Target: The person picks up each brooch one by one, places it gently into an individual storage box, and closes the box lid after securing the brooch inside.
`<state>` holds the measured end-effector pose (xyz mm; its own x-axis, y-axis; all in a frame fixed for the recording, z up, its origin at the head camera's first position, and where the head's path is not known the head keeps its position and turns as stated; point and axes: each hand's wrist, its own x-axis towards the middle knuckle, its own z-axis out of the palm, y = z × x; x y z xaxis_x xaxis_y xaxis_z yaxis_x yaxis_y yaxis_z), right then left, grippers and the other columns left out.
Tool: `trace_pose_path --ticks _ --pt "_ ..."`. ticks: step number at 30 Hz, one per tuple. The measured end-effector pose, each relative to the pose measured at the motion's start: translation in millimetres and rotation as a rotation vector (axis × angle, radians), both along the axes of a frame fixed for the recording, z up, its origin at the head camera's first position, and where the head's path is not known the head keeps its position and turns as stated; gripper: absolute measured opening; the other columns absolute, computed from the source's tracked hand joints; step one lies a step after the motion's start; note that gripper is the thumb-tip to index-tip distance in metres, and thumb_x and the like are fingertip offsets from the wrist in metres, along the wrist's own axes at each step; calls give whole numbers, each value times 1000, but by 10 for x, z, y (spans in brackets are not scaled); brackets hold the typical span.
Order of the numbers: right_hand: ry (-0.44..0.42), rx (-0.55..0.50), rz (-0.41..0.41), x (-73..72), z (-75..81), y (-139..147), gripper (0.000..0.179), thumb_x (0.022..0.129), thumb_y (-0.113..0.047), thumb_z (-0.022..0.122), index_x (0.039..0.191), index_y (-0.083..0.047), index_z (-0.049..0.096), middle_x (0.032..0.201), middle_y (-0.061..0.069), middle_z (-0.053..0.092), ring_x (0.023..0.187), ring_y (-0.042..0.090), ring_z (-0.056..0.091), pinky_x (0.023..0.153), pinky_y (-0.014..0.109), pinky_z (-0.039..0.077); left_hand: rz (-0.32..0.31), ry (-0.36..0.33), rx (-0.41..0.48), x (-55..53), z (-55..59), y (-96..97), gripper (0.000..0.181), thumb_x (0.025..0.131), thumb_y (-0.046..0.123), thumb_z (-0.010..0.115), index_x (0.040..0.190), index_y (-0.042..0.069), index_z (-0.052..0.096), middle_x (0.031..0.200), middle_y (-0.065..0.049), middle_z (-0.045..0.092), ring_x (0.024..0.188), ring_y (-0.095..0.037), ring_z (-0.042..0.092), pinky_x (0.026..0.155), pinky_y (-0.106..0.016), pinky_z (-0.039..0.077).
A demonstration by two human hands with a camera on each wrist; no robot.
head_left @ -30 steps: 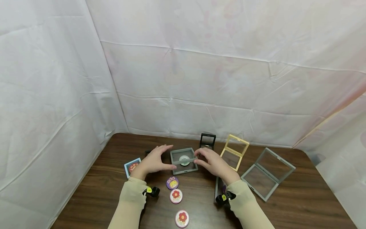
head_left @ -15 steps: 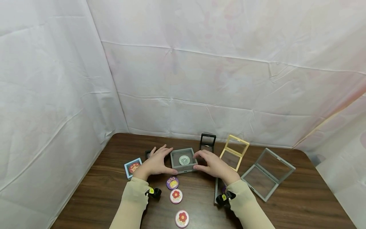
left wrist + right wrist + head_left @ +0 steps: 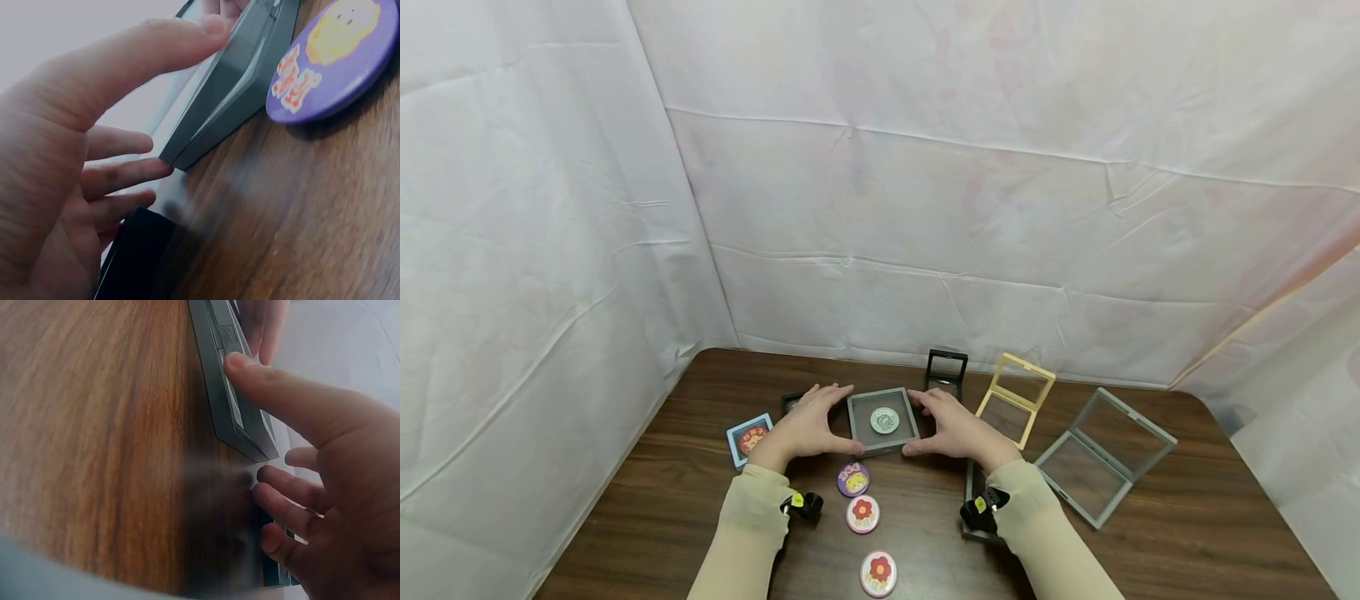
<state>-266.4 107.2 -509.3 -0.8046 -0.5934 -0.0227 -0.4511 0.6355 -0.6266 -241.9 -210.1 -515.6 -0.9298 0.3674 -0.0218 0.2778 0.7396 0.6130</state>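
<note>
A grey square display case [image 3: 877, 393] lies flat with its clear lid down, a pale green round badge [image 3: 884, 420] showing through the film. My left hand [image 3: 808, 427] spans its left end, thumb at the front edge and index finger at the far corner. Likewise, my right hand [image 3: 953, 427] holds the right end. In the right wrist view, the thumb [image 3: 244, 365] presses the seam on the front wall [image 3: 219, 394]. The left wrist view has the left thumb [image 3: 159, 47] against the case [image 3: 231, 100], other fingers near its corner.
A purple badge [image 3: 853, 480] and two flower badges [image 3: 862, 514] lie in front. Left are a blue frame [image 3: 749, 439] and a small black frame [image 3: 787, 404]. A black frame [image 3: 946, 367], a yellow one [image 3: 1015, 400] and a large grey one [image 3: 1103, 457] stand opened rightward.
The lid of the grey case has come down over the green badge. My left hand has shifted slightly toward the case. My right thumb has moved to the front edge.
</note>
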Motion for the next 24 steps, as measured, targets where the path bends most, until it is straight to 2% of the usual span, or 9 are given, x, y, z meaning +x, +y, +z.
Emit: trace_pose_path --ticks 3,5,13,18,24 --pt "6 25 1 -10 4 -16 102 88 -53 91 165 -4 46 149 17 56 128 32 65 106 54 53 32 -12 16 13 -5 -15 116 74 67 94 167 13 47 170 -22 43 162 -53 22 124 -72 27" --pt "17 33 6 -11 7 -26 101 89 -54 89 165 -3 46 145 15 59 122 29 66 102 51 55 36 -16 16 11 -3 -14 116 75 65 94 167 12 47 169 -22 43 162 -53 22 123 -73 28" --pt "10 11 19 -10 24 -59 100 89 -47 91 165 1 45 130 11 62 98 16 63 86 37 54 -8 -2 -1 -15 -17 -16 117 75 66 94 164 5 49 171 -26 39 162 -52 22 128 -69 20" --pt "-22 0 11 -31 12 -68 103 87 -44 94 165 2 44 127 10 62 94 14 61 83 34 53 -40 16 -7 -30 -27 -10 116 75 67 93 163 4 51 170 -25 40 163 -44 27 132 -62 11" --pt "-43 -9 -2 -45 4 -51 103 87 -44 94 166 -1 44 127 10 63 95 14 62 85 36 53 -46 25 -25 -38 -21 6 114 75 67 92 162 4 52 169 -24 43 162 -41 31 133 -60 9"
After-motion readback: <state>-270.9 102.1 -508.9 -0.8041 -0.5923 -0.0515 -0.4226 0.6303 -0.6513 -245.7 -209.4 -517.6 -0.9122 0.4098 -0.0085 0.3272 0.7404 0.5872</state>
